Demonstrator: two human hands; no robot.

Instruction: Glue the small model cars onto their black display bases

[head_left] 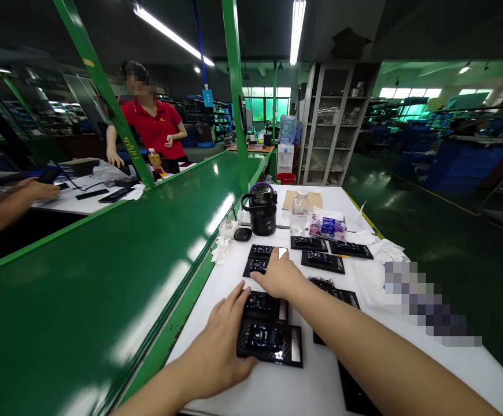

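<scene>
My left hand (223, 338) lies along the left side of two black rectangular panels, fingers and thumb spread, touching their edge. The nearer panel (269, 344) has a glossy raised middle, a carbon-like weave and a silvery strip at its right end. Just beyond it is a similar panel (260, 305). Farther up the table, my right hand (283, 276) reaches over another pair, its thumb at the near edge of one panel (258, 266) and its fingers on the far one (261, 251). My right palm hides the right ends of that pair.
More black panels (323, 261) lie on the white table (217, 306), some under my right forearm. Behind stand a black jug (263, 214), a clear bottle (300, 212) and a tissue pack (327, 224). A green conveyor (147, 254) runs left; a person in a red shirt (156, 130) stands beyond.
</scene>
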